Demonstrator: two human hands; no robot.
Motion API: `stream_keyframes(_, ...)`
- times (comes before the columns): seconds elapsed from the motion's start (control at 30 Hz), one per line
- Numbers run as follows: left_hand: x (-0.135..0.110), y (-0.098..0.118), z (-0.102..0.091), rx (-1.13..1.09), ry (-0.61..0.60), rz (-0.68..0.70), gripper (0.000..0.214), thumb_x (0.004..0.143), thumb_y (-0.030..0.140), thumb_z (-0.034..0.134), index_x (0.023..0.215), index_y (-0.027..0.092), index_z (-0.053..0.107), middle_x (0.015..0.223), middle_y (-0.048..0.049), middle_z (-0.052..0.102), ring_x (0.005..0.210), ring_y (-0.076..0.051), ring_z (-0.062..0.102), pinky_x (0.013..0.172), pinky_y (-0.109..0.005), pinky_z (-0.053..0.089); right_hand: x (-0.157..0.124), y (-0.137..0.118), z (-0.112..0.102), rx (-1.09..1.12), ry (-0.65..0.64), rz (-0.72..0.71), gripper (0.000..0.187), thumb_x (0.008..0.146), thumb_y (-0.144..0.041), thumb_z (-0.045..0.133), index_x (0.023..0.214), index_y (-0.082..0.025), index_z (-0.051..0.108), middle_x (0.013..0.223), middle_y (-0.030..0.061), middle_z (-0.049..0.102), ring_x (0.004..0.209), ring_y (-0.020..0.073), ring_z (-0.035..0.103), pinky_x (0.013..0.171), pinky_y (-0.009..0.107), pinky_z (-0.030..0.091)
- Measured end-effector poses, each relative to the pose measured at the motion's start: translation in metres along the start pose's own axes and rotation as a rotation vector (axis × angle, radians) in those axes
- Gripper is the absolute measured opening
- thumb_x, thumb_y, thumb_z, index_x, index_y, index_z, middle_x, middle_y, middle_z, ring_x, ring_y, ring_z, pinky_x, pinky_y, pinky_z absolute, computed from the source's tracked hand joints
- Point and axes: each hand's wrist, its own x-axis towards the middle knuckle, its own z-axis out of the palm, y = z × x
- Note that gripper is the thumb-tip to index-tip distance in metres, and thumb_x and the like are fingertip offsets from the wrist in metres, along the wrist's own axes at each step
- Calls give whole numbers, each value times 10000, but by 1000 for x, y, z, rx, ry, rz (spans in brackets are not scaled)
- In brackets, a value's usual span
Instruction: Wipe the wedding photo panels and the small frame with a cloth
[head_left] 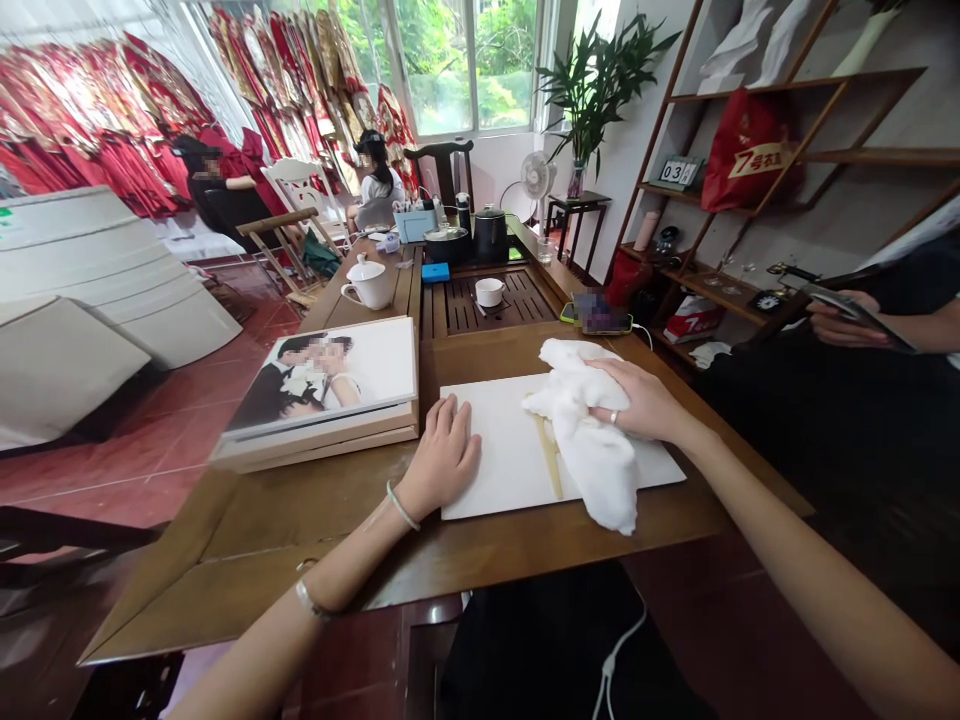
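A flat white board lies on the wooden table in front of me. My left hand rests on its left edge, fingers curled and pressed down on the corner. My right hand presses a crumpled white cloth onto the board's right half, fingers wrapped over the cloth. A thin pale wooden strip shows on the board beside the cloth.
A photo album in a wooden case sits to the left. Behind are a tea tray, a white cup, a teapot, kettles and a phone. Another person's hands hold a phone at right. Shelves stand at right.
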Motion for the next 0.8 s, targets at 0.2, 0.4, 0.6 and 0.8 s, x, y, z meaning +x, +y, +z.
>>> stream_keyframes(0.2,0,0,0,0,6,11,476,958,332,348,1348,72,433,1453,-250,386,1401,-380,295,1125,-599,308,-36,0,-9,126,-95,-147,639,688,-384,706,1302,-255,583,1317,97,608,1242,346,530,1051,542,416)
stream_keyframes(0.4,0,0,1,9,11,28,468,958,320,342,1344,68,430,1447,-250,389,1397,-381,295,1122,-599,311,-77,-4,-44,79,-270,-176,591,688,-299,687,1275,-316,618,1429,81,524,1364,389,405,1103,668,275)
stream_keyframes(0.6,0,-1,2,22,10,29,471,956,318,344,1353,75,418,1454,-254,389,1399,-381,295,1108,-617,320,-70,-12,-43,-74,-180,-172,754,572,-94,491,1268,-362,610,1453,27,500,1381,362,382,1116,722,135)
stream_keyframes(0.8,0,1,1,39,-2,14,483,954,318,351,1352,54,426,1459,-266,385,1398,-388,301,1113,-609,321,-29,-17,-10,-45,-36,-194,750,627,-84,463,1352,-261,537,1438,85,493,1379,332,360,1103,591,311)
